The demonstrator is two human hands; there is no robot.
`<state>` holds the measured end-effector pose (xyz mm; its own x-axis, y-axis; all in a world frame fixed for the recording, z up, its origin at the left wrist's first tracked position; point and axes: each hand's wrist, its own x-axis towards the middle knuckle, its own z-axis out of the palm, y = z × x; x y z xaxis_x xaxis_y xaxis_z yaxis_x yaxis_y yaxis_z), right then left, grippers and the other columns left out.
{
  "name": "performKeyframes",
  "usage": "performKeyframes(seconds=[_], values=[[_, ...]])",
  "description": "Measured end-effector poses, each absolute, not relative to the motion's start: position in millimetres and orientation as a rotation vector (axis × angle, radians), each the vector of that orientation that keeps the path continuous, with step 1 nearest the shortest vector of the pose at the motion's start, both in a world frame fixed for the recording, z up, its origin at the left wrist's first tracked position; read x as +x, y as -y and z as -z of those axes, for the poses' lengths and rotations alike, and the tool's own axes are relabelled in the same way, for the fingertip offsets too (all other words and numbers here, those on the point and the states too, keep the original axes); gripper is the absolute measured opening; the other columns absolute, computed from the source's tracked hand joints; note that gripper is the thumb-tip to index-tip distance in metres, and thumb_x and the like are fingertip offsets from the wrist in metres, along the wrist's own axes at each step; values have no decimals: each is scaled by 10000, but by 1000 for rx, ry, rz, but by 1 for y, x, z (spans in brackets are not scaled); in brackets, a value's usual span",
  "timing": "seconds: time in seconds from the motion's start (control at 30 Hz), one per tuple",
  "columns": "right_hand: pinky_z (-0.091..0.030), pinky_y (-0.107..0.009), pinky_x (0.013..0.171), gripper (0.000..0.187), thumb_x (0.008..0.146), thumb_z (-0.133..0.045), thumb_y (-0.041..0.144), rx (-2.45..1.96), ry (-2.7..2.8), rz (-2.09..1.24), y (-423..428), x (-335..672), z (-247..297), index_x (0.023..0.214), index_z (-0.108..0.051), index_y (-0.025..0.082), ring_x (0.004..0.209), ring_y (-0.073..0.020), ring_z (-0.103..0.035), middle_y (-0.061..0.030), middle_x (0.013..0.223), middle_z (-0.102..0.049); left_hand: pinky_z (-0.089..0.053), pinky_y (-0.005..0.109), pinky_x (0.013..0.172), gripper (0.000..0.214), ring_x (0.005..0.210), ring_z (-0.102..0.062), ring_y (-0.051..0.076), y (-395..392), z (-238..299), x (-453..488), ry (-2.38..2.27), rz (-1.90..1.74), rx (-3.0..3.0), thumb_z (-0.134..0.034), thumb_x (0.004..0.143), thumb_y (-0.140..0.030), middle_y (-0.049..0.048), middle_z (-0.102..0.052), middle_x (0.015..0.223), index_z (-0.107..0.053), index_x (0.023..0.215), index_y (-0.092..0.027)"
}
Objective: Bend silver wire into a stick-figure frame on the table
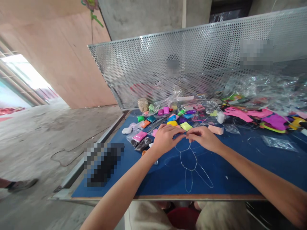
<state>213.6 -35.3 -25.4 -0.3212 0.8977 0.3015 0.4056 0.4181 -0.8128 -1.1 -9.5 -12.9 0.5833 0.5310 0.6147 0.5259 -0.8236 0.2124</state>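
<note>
Blue tabletop (165,182) with colourful packets (139,136), clear plastic (279,142)

Daylight enters through the opening (26,72) at far left, overexposed to plain white, while the interior is diffusely lit. Shadows on the blue tabletop (163,182) are soft; the space below its front edge is dim. Glare speckles the perforated metal panel (199,54) and the clear plastic (271,86) at right. The wire outline (191,170) shows as thin, pale, slightly soft lines. Wide-angle distortion stretches the margins (note the leaning panel edge); coarse pixelation masks several areas, including a dark patch (104,166) at left.
</note>
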Motion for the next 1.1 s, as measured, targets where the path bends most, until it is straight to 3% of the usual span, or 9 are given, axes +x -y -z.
performKeyframes(seconds=[0.17, 0.37, 0.57, 0.73, 0.83, 0.97, 1.1], values=[[-487, -300, 663, 220, 883, -598, 344, -1093, 1881, -920, 31, 218, 27, 801, -736, 193, 689, -188, -650, -27, 719, -716, -368, 361, 891, 194, 903, -651, 151, 9, 11, -8, -710, -1111, 3249, -525, 979, -237, -10, -760, 988, -690, 1072, -278], [-499, -311, 705, 210, 884, -576, 311, -1060, 1929, -737, 35, 213, 25, 767, -705, 194, 741, -198, -665, -33, 767, -727, -347, 382, 853, 225, 886, -619, 175, 13, 8, -6, -811, -1051, 3417, -478, 982, -166, 23, -745, 983, -673, 1062, -244], [-490, -319, 663, 154, 875, -587, 282, -1105, 1955, -448, 41, 209, 24, 819, -711, 210, 692, -196, -643, -28, 753, -723, -340, 386, 810, 191, 901, -589, 207, 14, 7, 0, -973, -1003, 3119, -509, 971, -259, 40, -743, 955, -698, 997, -246], [-471, -325, 685, 184, 892, -565, 250, -1048, 2022, -290, 44, 206, 19, 801, -721, 216, 747, -207, -634, -42, 781, -720, -408, 289, 736, 257, 785, -603, 149, 5, 2, -2, -830, -760, 2606, -485, 980, -318, 3, -727, 848, -698, 879, -215], [-474, -319, 688, 197, 888, -578, 270, -1078, 2014, -430, 41, 209, 18, 769, -727, 216, 733, -201, -644, -36, 776, -727, -417, 281, 725, 305, 782, -610, 146, 4, 2, -3, -800, -715, 2569, -453, 994, -347, 15, -728, 887, -705, 890, -210], [-486, -307, 708, 270, 880, -595, 341, -1099, 1972, -843, 31, 219, 20, 690, -720, 197, 712, -192, -665, -37, 735, -733, -356, 375, 856, 210, 927, -596, 204, 6, 8, -4, -912, -885, 2944, -553, 952, -388, 11, -749, 941, -726, 991, -276], [-495, -308, 740, 254, 833, -656, 409, -1056, 1824, -1115, 27, 220, 25, 760, -744, 182, 682, -179, -660, -29, 672, -716, -328, 407, 878, 207, 953, -598, 198, 7, 10, -9, -779, -963, 3251, -516, 982, -287, 17, -756, 981, -697, 1080, -299]])
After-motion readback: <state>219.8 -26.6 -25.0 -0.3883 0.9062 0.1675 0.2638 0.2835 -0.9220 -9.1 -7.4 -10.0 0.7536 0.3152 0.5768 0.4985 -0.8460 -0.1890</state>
